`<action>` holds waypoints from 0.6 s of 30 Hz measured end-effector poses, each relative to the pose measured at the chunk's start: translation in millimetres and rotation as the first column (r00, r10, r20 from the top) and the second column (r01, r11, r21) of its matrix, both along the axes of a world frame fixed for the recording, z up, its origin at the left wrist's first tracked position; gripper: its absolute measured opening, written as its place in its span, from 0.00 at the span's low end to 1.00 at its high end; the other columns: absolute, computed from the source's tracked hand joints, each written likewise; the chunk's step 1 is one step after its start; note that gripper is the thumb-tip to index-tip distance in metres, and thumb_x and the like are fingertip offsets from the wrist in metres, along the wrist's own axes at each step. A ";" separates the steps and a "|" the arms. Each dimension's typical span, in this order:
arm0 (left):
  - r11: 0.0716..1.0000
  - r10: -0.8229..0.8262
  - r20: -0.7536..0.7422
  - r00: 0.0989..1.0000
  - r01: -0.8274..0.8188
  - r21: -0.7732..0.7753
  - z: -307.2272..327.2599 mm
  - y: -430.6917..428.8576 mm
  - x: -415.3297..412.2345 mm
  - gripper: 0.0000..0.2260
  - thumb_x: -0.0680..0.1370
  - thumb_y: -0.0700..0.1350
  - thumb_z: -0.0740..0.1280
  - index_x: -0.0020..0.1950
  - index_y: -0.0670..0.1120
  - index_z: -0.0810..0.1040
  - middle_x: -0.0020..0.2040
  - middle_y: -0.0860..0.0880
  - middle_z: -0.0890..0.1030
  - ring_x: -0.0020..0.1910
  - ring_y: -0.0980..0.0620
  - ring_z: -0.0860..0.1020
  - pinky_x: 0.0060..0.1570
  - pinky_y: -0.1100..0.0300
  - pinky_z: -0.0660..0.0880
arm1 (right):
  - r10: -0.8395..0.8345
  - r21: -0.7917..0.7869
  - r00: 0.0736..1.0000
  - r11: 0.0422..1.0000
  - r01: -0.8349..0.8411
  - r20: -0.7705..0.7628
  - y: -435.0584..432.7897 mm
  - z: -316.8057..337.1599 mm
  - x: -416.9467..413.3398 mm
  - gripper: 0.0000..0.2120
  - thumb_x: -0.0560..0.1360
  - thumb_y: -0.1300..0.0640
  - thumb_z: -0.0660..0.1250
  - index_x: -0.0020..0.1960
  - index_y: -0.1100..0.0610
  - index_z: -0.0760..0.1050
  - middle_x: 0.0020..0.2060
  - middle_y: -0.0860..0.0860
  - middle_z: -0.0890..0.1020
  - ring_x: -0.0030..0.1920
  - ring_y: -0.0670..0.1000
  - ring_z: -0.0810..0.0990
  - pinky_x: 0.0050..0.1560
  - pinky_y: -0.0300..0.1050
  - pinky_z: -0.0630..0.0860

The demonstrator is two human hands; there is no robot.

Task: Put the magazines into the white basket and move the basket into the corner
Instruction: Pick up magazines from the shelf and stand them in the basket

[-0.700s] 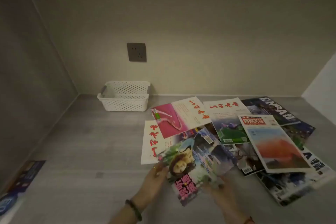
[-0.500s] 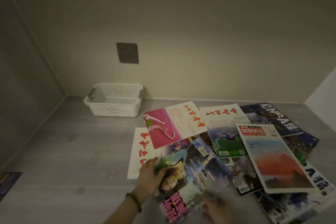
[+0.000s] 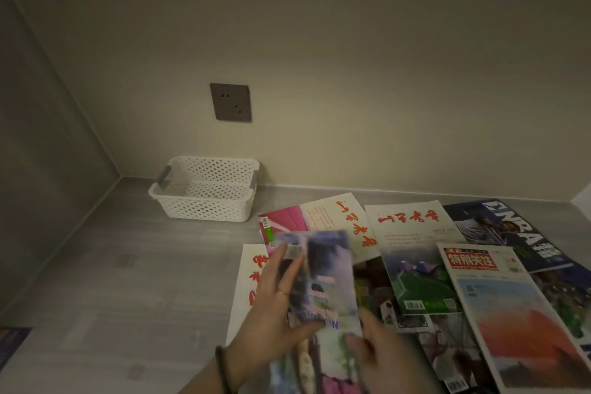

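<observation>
A white perforated basket (image 3: 204, 206) with grey handles stands empty on the floor against the back wall, a little right of the left corner. Several magazines (image 3: 412, 233) lie spread over the floor to its right. I hold a blurred, colourful magazine (image 3: 326, 285) lifted off the pile, tilted upright. My left hand (image 3: 271, 307), with a ring and a dark wrist band, grips its left edge. My right hand (image 3: 380, 355) grips its lower right edge.
A dark wall socket (image 3: 230, 102) sits above the basket. The left wall meets the back wall at the corner (image 3: 120, 176). A white panel (image 3: 583, 198) stands at the far right. Something dark blue (image 3: 12, 342) lies at the floor's left edge.
Both hands have lifted the colourful magazine off the pile and raised it toward upright. The view has shifted left and closer to the floor.
</observation>
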State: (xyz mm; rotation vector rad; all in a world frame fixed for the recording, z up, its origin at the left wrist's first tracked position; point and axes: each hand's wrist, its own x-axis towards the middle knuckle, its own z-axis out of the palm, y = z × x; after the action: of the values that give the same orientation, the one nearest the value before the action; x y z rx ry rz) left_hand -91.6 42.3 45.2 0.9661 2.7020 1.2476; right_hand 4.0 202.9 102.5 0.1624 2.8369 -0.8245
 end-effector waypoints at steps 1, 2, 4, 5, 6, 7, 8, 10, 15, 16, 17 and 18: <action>0.998 -0.056 -0.233 0.971 0.046 -0.049 17.4 -0.9 -7.1 0.42 0.65 0.65 0.67 0.73 0.60 0.49 0.76 0.50 0.48 0.75 0.54 0.44 0.71 0.47 0.51 | 0.002 0.027 1.000 1.000 -0.002 0.008 -0.6 15.2 -10.2 0.15 0.78 0.56 0.57 0.64 0.49 0.65 0.53 0.51 0.79 0.50 0.49 0.77 0.47 0.36 0.71; 0.990 -0.106 -0.447 0.888 0.051 -0.133 35.4 -2.0 -14.0 0.40 0.65 0.65 0.67 0.72 0.58 0.54 0.75 0.47 0.53 0.75 0.48 0.47 0.68 0.39 0.51 | 0.002 0.060 1.000 0.998 -0.001 -0.010 -0.1 29.9 -23.1 0.14 0.77 0.54 0.57 0.63 0.47 0.66 0.52 0.49 0.80 0.51 0.48 0.78 0.51 0.39 0.73; 0.949 -0.181 -0.653 0.736 -0.044 -0.312 72.0 -6.8 -26.6 0.35 0.64 0.65 0.66 0.68 0.56 0.62 0.72 0.46 0.64 0.71 0.42 0.57 0.61 0.33 0.54 | 0.092 0.088 0.989 0.993 -0.082 -0.119 -7.1 58.5 -45.3 0.12 0.77 0.51 0.58 0.60 0.45 0.70 0.51 0.47 0.82 0.50 0.46 0.79 0.53 0.39 0.75; 0.922 -0.189 -0.667 0.721 -0.103 -0.373 87.7 -10.9 -32.2 0.32 0.64 0.64 0.66 0.66 0.55 0.66 0.69 0.47 0.71 0.70 0.42 0.63 0.60 0.32 0.58 | 0.169 0.168 0.970 0.976 -0.139 -0.175 -14.3 72.1 -56.1 0.12 0.76 0.50 0.58 0.59 0.45 0.71 0.50 0.46 0.82 0.49 0.45 0.80 0.52 0.39 0.75; 0.901 -0.172 -0.651 0.739 -0.150 -0.407 101.1 -15.7 -36.1 0.28 0.65 0.63 0.65 0.63 0.54 0.70 0.63 0.48 0.77 0.67 0.43 0.69 0.60 0.35 0.65 | 0.253 0.257 0.943 0.947 -0.195 -0.216 -20.2 81.2 -67.6 0.12 0.76 0.48 0.57 0.58 0.44 0.72 0.48 0.46 0.83 0.47 0.45 0.80 0.50 0.39 0.74; 0.892 -0.144 -0.611 0.778 -0.165 -0.420 111.1 -21.0 -39.4 0.24 0.68 0.61 0.64 0.61 0.53 0.73 0.57 0.50 0.82 0.61 0.44 0.76 0.57 0.41 0.72 | 0.305 0.294 0.911 0.930 -0.221 -0.278 -27.6 87.0 -78.0 0.12 0.75 0.47 0.57 0.55 0.44 0.74 0.45 0.46 0.83 0.45 0.46 0.80 0.48 0.40 0.75; 0.900 -0.104 -0.547 0.831 -0.156 -0.408 118.1 -26.1 -42.9 0.20 0.71 0.59 0.62 0.59 0.53 0.75 0.50 0.50 0.84 0.54 0.46 0.80 0.52 0.52 0.77 | 0.353 0.349 0.866 0.909 -0.227 -0.355 -35.0 93.7 -88.8 0.11 0.74 0.46 0.58 0.51 0.45 0.77 0.42 0.46 0.84 0.42 0.47 0.80 0.46 0.42 0.76; 0.938 0.016 -0.333 0.943 -0.130 -0.322 120.7 -38.6 -53.4 0.15 0.75 0.57 0.58 0.57 0.52 0.75 0.45 0.48 0.84 0.45 0.46 0.81 0.40 0.59 0.73 | 0.426 0.458 0.757 0.869 -0.189 -0.496 -48.7 101.3 -106.1 0.04 0.69 0.48 0.69 0.40 0.47 0.81 0.33 0.45 0.84 0.35 0.48 0.81 0.43 0.44 0.79; 0.984 0.175 -0.114 0.978 -0.178 -0.014 112.2 -94.0 -86.0 0.08 0.78 0.49 0.59 0.43 0.52 0.77 0.36 0.48 0.81 0.38 0.47 0.78 0.39 0.54 0.73 | 0.021 0.217 0.672 0.953 0.210 -0.740 -64.6 75.3 -144.5 0.29 0.66 0.52 0.73 0.65 0.47 0.68 0.69 0.54 0.69 0.70 0.56 0.65 0.69 0.60 0.50; 0.978 0.196 -0.041 0.980 -0.192 0.084 111.3 -106.9 -94.2 0.10 0.77 0.46 0.60 0.37 0.52 0.75 0.33 0.48 0.78 0.35 0.49 0.77 0.38 0.54 0.73 | -0.183 0.022 0.698 0.962 0.274 -0.692 -64.4 68.7 -148.4 0.37 0.66 0.51 0.72 0.70 0.45 0.58 0.73 0.53 0.58 0.73 0.54 0.56 0.70 0.57 0.46; 0.958 0.223 0.024 0.975 -0.223 0.178 109.7 -118.9 -103.7 0.12 0.77 0.43 0.61 0.34 0.50 0.74 0.32 0.48 0.77 0.33 0.50 0.75 0.37 0.55 0.72 | -0.362 -0.219 0.722 0.932 0.288 -0.589 -67.1 61.8 -153.4 0.42 0.65 0.50 0.73 0.72 0.45 0.52 0.75 0.52 0.53 0.74 0.51 0.53 0.70 0.54 0.48; 0.930 0.241 0.076 0.968 -0.252 0.268 109.6 -128.7 -113.2 0.12 0.77 0.41 0.62 0.33 0.44 0.74 0.31 0.47 0.76 0.32 0.53 0.74 0.36 0.57 0.71 | -0.469 -0.454 0.764 0.852 0.259 -0.443 -71.8 54.6 -159.5 0.44 0.65 0.52 0.73 0.72 0.46 0.50 0.74 0.52 0.55 0.72 0.48 0.57 0.69 0.51 0.55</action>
State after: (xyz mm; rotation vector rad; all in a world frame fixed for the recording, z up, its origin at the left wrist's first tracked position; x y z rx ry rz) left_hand -204.8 -86.4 154.8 0.6162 2.7328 1.7051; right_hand -155.6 131.1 157.1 0.5339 3.1162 -1.7278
